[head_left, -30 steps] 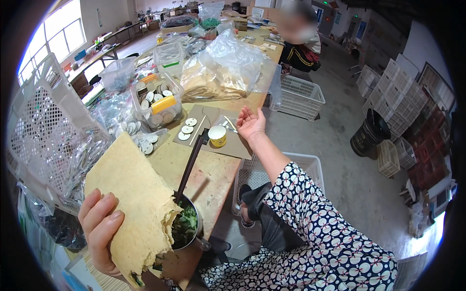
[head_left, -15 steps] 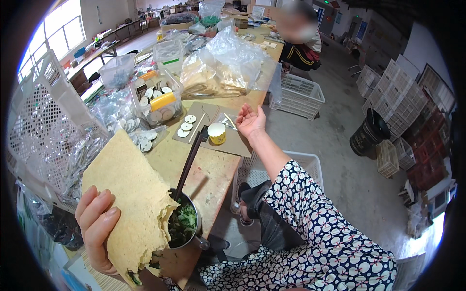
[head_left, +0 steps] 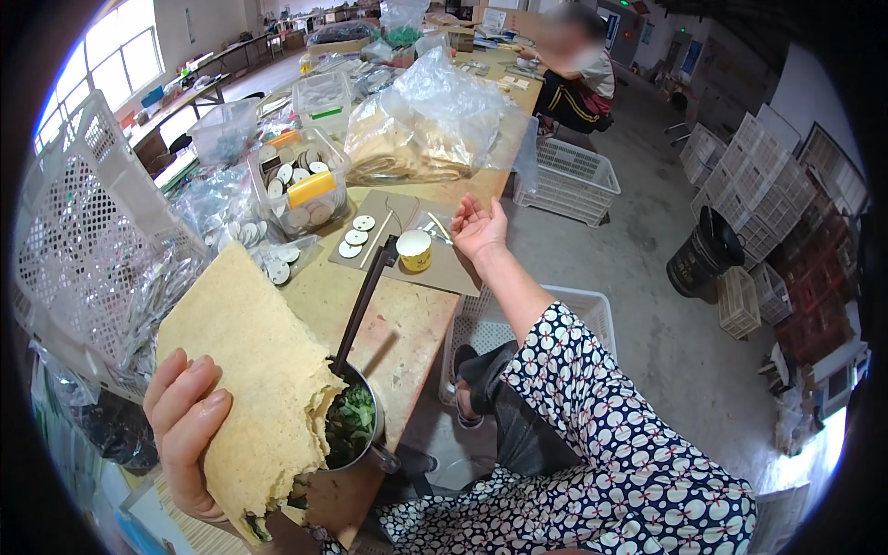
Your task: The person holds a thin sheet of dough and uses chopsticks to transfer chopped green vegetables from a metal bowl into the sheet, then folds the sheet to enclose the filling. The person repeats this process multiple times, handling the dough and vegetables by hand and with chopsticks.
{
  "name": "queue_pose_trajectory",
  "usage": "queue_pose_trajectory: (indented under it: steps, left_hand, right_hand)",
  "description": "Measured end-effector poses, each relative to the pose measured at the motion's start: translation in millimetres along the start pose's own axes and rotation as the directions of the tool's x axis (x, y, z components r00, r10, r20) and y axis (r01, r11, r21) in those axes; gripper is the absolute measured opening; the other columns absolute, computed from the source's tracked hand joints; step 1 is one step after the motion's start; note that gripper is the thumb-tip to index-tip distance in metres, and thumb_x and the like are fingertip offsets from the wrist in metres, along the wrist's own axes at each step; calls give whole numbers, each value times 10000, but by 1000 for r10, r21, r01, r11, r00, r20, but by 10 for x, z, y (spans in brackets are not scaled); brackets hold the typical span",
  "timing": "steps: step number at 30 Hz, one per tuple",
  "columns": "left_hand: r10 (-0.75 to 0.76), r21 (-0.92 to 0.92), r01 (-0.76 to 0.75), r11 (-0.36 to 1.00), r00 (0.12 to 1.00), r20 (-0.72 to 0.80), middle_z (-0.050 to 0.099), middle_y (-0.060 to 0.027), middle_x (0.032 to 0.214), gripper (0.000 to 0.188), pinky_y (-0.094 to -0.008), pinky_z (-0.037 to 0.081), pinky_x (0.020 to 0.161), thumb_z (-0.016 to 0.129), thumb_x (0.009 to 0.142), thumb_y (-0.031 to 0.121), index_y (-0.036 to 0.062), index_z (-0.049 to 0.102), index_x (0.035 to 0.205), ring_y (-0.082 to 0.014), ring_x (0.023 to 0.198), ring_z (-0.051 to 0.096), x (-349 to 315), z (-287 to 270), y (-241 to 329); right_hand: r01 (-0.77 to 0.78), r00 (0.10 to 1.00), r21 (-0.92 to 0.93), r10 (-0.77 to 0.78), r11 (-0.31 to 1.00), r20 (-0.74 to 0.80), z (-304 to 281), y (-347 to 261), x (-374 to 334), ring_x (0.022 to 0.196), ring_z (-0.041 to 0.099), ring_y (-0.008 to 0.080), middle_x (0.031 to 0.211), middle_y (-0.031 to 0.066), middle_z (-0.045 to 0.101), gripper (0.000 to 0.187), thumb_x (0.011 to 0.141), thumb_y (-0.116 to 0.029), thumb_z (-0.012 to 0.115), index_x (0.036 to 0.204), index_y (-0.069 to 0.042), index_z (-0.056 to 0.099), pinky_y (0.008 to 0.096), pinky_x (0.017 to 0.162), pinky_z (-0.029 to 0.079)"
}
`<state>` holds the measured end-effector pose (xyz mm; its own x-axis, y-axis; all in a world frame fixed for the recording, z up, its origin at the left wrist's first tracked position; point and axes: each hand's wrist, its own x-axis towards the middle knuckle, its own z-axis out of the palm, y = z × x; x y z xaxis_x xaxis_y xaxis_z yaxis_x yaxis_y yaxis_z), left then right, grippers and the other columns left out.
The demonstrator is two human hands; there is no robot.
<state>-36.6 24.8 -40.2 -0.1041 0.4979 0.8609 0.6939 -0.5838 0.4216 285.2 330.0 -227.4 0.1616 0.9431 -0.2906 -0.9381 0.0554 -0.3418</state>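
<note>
The left hand (head_left: 190,421) is clamped on a large, pale-yellow folded flatbread (head_left: 254,370), fingers over its left edge; its thumb is out of sight. The bread is just left of the round metal mug (head_left: 377,427), partly covering its rim from this view — whether they touch, I cannot tell. The right hand (head_left: 479,227), beyond the mug and to its right, is empty, palm up, fingers slightly curled and apart.

Eating looks partway along: the bread's edge toward the mug is ragged, yet a broad piece is left, and chopped leafy greens (head_left: 353,409) remain inside the mug. A long dark-brown utensil (head_left: 363,301) slants up from it. Farther beyond the mug — on a grey-brown cardboard sheet (head_left: 439,279) — are a yellow paper cup (head_left: 416,261) and white round discs (head_left: 356,237).
</note>
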Motion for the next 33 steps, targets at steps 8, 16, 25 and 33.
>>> queue_pose_trajectory:
  steps: [8, 16, 25, 33]
  left_hand:
    - [-13, 37, 12, 999, 1000, 25, 648, -140, 1076, 389, -462, 419, 1018, 679, 865, 418, 57, 594, 984, -350, 1172, 551, -12, -11, -27]
    - [-5, 43, 4, 999, 1000, 27, 653, -141, 1070, 393, -452, 429, 1013, 689, 852, 416, 53, 599, 975, -353, 1165, 557, 0, -21, -33]
    - [-8, 11, 8, 1000, 1000, -10, 658, -137, 1057, 315, -436, 447, 994, 716, 844, 328, 55, 600, 951, -350, 1154, 564, -12, 28, -26]
    - [41, -13, -41, 999, 999, -15, 659, -133, 1057, 317, -437, 451, 989, 719, 840, 332, 61, 601, 953, -346, 1149, 567, -6, 15, -92]
  right_hand:
    - [-2, 1000, 5, 2, 1000, 0, 11, -14, -15, 758, 589, 192, 907, 44, 642, 458, 916, -497, 517, 981, -64, 652, 310, 644, 459]
    - [-11, 1000, -1, 11, 1000, 7, 32, -6, -25, 752, 590, 179, 891, 17, 650, 441, 923, -497, 517, 996, -83, 648, 315, 661, 441]
    - [-10, 1000, -5, 10, 1000, 16, 10, -7, -2, 749, 592, 182, 897, 22, 649, 435, 926, -489, 520, 1007, -80, 641, 318, 659, 447]
    - [-10, 1000, -10, 10, 1000, 6, 65, 1, -60, 744, 595, 178, 891, 20, 649, 416, 926, -471, 531, 1009, -78, 640, 315, 654, 449]
